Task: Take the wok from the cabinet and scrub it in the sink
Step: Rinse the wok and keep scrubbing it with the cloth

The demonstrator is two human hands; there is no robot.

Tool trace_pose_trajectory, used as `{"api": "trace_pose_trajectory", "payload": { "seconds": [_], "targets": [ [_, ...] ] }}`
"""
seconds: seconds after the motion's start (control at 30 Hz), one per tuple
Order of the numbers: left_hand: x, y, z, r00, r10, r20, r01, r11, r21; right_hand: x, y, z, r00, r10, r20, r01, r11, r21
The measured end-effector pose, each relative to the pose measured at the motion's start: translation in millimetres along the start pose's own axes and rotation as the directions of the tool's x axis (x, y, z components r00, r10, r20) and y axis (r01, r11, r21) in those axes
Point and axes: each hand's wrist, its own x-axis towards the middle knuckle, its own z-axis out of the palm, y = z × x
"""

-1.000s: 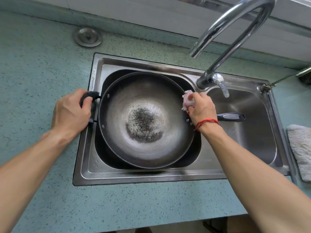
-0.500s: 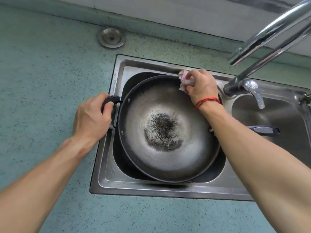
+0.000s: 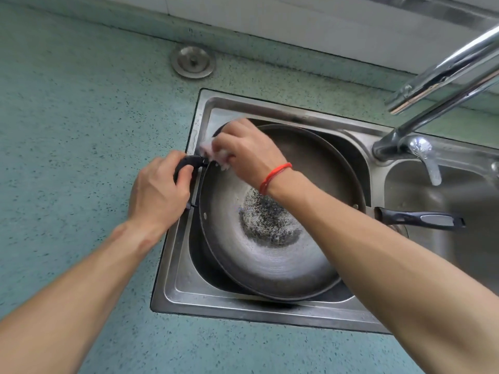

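Note:
A dark grey wok (image 3: pixel 270 255) lies in the left basin of the steel sink (image 3: pixel 172 268), with a black speckled patch at its centre. Its long black handle (image 3: pixel 421 218) points right over the other basin. My left hand (image 3: pixel 158 195) grips the small black helper handle (image 3: pixel 189 163) at the wok's left rim. My right hand (image 3: pixel 244 151), with a red string round the wrist, presses a pinkish-white scrubbing cloth (image 3: pixel 217 156) against the wok's upper-left rim, right beside the helper handle.
A chrome faucet (image 3: pixel 432 85) arches over the sink's right side, with its lever (image 3: pixel 426 160) at the base. A round metal sink strainer (image 3: pixel 193 60) lies on the teal speckled countertop (image 3: pixel 81 130) behind the sink. A white tiled wall runs along the back.
My right hand has swept the cloth along the wok's far rim from the right side to the upper left. My left hand has stayed on the helper handle. The view has shifted left.

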Motion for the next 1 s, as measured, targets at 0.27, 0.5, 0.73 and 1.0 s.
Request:
{"api": "trace_pose_trajectory", "payload": {
  "seconds": [0.27,0.5,0.73,1.0],
  "targets": [
    [0,1,0,1.000,-0.007,-0.005,0.007,1.000,0.011,-14,-9,4,0.982,-0.191,-0.007,0.191,0.979,0.075],
    [-1,2,-1,1.000,-0.018,-0.010,0.018,1.000,-0.017,-5,11,-4,0.979,-0.201,0.044,0.205,0.973,-0.103],
    [-2,2,-1,1.000,-0.021,-0.022,0.021,0.999,-0.035,-11,70,-37,0.998,0.000,0.062,0.019,0.951,-0.308],
    [-3,6,-2,0.999,-0.036,-0.016,0.035,0.999,-0.039,-81,108,-84,0.947,0.194,0.257,-0.074,0.908,-0.412]
  ]
}}
